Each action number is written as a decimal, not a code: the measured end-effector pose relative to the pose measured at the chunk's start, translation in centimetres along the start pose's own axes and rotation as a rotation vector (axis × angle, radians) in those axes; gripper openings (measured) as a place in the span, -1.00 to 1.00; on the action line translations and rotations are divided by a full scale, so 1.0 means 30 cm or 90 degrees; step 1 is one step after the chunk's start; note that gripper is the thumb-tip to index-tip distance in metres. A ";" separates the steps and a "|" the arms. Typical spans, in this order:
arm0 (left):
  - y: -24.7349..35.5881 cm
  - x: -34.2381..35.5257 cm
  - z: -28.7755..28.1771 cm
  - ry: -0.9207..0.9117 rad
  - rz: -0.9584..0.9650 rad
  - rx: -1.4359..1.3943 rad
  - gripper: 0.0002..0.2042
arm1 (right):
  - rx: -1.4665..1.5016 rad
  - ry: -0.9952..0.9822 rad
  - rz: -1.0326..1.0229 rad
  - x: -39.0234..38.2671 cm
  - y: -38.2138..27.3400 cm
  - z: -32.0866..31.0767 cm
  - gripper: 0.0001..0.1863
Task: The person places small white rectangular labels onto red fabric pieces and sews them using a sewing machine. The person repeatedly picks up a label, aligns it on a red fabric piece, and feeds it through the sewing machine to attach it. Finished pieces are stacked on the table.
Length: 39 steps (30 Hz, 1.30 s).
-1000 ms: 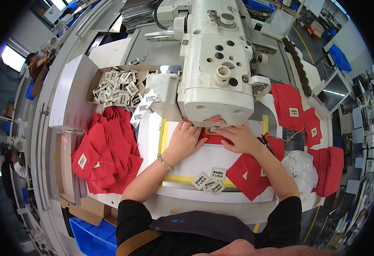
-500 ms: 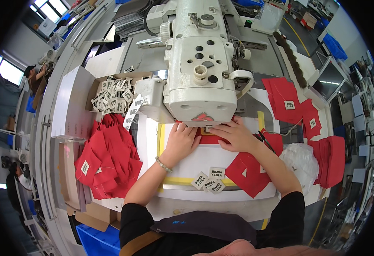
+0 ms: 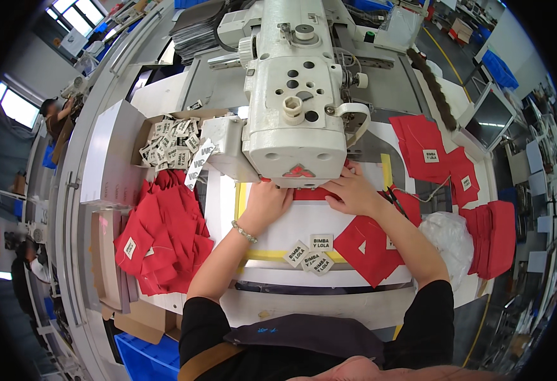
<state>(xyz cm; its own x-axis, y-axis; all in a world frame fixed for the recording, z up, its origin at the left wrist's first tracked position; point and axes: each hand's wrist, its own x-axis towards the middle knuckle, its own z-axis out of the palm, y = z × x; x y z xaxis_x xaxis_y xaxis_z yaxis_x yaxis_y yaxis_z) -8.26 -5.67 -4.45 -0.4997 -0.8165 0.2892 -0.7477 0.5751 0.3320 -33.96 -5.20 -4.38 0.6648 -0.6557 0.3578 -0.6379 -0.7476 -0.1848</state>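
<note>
Red fabric point(image 3: 311, 195) lies on a white sheet point(image 3: 294, 222) with yellow tape edges, beneath the white sewing machine head point(image 3: 294, 149). My left hand point(image 3: 267, 202) rests at the fabric's left end, fingertips partly hidden by the head. At the right, my right hand point(image 3: 353, 192) touches the fabric with fingers spread, some tips also hidden. Below them are several square white printed labels point(image 3: 321, 243) and a stack of red pieces point(image 3: 367, 254), with black-handled snips point(image 3: 396, 202) by my right forearm.
Left: a box of labels point(image 3: 173, 143), a white carton point(image 3: 107, 159), a red fabric heap point(image 3: 167, 235). Right: more red pieces point(image 3: 418, 146), a red stack point(image 3: 491, 240), crumpled plastic point(image 3: 443, 247), a screen point(image 3: 484, 117). Below, a blue bin point(image 3: 145, 355). A co-worker point(image 3: 56, 117) works far left.
Both my hands, the red fabric and the taped white sheet have shifted a little away from me, further under the machine head, so more of my fingertips are covered.
</note>
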 end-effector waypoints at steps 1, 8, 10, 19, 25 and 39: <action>-0.003 -0.003 0.002 0.012 0.014 0.006 -0.82 | -0.003 0.000 -0.001 -0.001 -0.001 0.000 -0.58; 0.002 -0.015 0.000 0.022 0.025 0.012 -0.79 | -0.069 0.068 -0.013 -0.020 -0.005 0.010 -0.65; -0.004 -0.012 0.001 0.020 0.033 0.010 -0.77 | -0.080 0.080 -0.017 -0.025 -0.008 0.004 -0.65; -0.018 -0.012 0.021 0.022 0.033 0.042 -0.78 | -0.072 0.060 -0.055 -0.033 -0.037 0.002 -0.61; -0.039 -0.057 -0.027 0.021 -0.002 0.073 -0.78 | -0.008 -0.003 -0.048 -0.027 -0.075 0.018 -0.57; -0.060 -0.094 -0.040 0.110 0.033 0.028 -0.69 | -0.025 -0.002 -0.057 -0.002 -0.108 0.051 -0.70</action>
<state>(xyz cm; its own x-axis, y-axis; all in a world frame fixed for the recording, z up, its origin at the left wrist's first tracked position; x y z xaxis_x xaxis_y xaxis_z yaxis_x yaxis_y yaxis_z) -4.98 -4.34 -4.79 -0.4583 -0.7631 0.4556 -0.7436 0.6100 0.2736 -31.33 -2.90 -5.18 0.7208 -0.5869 0.3688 -0.5910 -0.7984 -0.1156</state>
